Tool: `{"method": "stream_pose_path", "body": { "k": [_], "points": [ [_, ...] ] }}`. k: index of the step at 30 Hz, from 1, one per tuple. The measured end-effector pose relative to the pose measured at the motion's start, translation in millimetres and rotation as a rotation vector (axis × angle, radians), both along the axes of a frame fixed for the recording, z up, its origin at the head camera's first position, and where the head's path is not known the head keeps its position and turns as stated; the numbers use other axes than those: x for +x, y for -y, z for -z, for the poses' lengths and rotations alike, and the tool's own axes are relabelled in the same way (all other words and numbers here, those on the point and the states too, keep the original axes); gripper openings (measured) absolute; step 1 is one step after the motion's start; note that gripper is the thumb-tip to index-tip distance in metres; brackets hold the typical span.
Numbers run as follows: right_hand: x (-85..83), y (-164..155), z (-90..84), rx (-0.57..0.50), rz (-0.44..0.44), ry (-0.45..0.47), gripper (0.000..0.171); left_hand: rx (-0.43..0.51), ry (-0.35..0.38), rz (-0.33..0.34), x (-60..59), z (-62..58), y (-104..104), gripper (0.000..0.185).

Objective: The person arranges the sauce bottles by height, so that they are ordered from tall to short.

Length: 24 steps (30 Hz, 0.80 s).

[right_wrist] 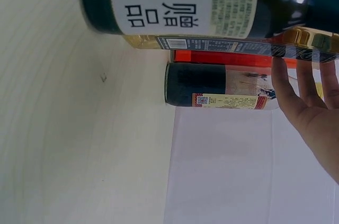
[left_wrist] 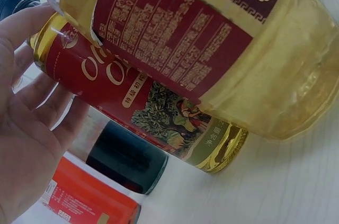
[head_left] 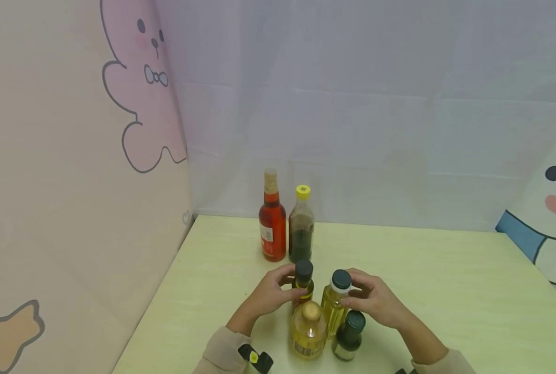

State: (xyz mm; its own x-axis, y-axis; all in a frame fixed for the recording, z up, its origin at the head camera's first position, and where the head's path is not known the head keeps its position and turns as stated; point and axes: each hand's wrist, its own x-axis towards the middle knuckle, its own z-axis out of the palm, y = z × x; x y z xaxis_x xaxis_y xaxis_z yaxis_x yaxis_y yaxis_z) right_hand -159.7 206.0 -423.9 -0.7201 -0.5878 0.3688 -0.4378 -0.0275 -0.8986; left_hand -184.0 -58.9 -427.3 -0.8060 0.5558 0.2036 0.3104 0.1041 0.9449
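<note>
Two small oil bottles are held upright at the near middle of a pale yellow-green table (head_left: 446,270).

The black-capped bottle with a red-and-gold label (head_left: 303,283) is gripped by the curled fingers of the left hand (head_left: 269,295); the clear yellow oil bottle with a dark cap on a white collar (head_left: 336,298) is clasped by the right hand (head_left: 375,300). Just in front stand a squat yellow oil bottle (head_left: 309,330) and a dark green glass bottle (head_left: 349,336); behind, well apart, a red-liquid bottle (head_left: 272,221) is touched by a dark yellow-capped bottle (head_left: 301,226).

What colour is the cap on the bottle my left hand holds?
Black, clearest in the head view: bottle cap.
</note>
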Motion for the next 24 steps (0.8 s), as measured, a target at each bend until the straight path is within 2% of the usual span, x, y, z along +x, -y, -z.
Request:
{"method": "stream_pose_path", "body": {
  "k": [7,13,24],
  "points": [
    [0.9,0.6,-1.1,0.008,0.010,0.015,0.040,0.011,-0.012,0.032,-0.7,0.7,0.5,0.037],
    [-0.3,-0.2,3.1,0.014,0.030,-0.009,0.040,0.003,-0.035,0.048,-1.8,1.7,0.6,0.037],
    [3.7,2.6,-2.4,-0.008,0.069,-0.036,0.039,0.011,-0.061,0.065,-3.0,1.9,0.7,0.035]
  ]
}}
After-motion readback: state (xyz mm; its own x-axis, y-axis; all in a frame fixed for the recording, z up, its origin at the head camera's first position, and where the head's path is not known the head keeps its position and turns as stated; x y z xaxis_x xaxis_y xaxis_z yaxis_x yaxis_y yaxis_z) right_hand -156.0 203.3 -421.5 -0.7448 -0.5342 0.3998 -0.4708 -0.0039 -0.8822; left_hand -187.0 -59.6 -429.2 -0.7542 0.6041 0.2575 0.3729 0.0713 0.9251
